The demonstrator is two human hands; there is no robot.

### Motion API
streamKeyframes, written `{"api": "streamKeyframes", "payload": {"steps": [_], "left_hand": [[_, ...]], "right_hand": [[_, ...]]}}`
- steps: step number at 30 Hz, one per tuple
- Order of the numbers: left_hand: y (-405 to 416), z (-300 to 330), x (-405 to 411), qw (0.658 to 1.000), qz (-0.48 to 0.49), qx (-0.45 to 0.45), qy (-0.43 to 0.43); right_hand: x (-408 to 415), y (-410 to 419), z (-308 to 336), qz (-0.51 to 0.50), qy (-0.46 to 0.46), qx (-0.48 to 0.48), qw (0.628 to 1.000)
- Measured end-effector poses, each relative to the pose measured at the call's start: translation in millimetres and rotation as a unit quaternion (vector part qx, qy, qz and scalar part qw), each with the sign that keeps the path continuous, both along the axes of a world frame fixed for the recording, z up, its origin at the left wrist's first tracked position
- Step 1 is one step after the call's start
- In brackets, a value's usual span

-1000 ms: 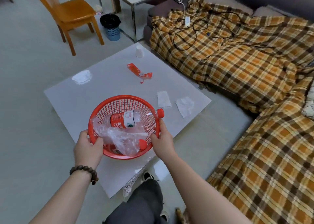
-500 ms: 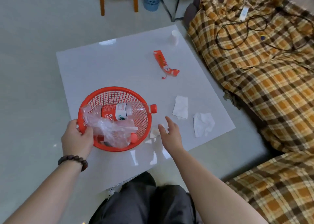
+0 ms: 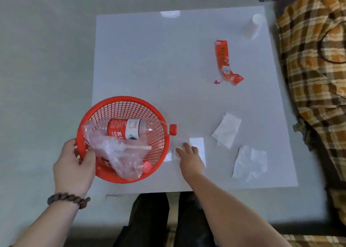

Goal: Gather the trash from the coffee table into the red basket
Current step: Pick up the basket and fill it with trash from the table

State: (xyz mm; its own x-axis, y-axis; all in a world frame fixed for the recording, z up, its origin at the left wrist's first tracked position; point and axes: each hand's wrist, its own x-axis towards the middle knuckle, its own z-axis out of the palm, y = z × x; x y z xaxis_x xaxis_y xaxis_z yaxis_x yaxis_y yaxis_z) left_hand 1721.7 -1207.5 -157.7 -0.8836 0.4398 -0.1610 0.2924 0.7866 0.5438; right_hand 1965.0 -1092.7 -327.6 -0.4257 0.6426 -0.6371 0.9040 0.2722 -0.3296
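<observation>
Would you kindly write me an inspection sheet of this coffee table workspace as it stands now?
Surface: white coffee table, glossy, with glare patches.
Job's things: red basket at the near left edge, holding a plastic bottle with its red cap over the rim, and a clear plastic bag. Left on the table: red wrapper, two white tissues, small white scrap, white cup.
Clutter: nothing seen beyond the trash.
Grippers: left hand grips the basket rim; right hand reaches to the scrap, fingers on it.
Cables: black cable on the plaid blanket.
Surroundings: grey floor; blanket-covered sofa on the right.
</observation>
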Motion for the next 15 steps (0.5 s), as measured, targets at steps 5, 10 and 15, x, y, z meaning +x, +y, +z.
{"api": "streamKeyframes", "payload": {"steps": [5, 10, 15], "left_hand": [[8, 1, 13, 0.999, 0.035, -0.012, 0.004], [39, 13, 26, 1.000, -0.005, -0.003, 0.006], [71, 21, 39, 0.999, -0.031, 0.025, -0.024]], "right_hand": [[14, 20, 4, -0.038, 0.049, -0.019, 0.998], [24, 51, 71, -0.206, 0.177, 0.024, 0.962], [26, 80, 160, -0.237, 0.324, 0.165, 0.901]]}}
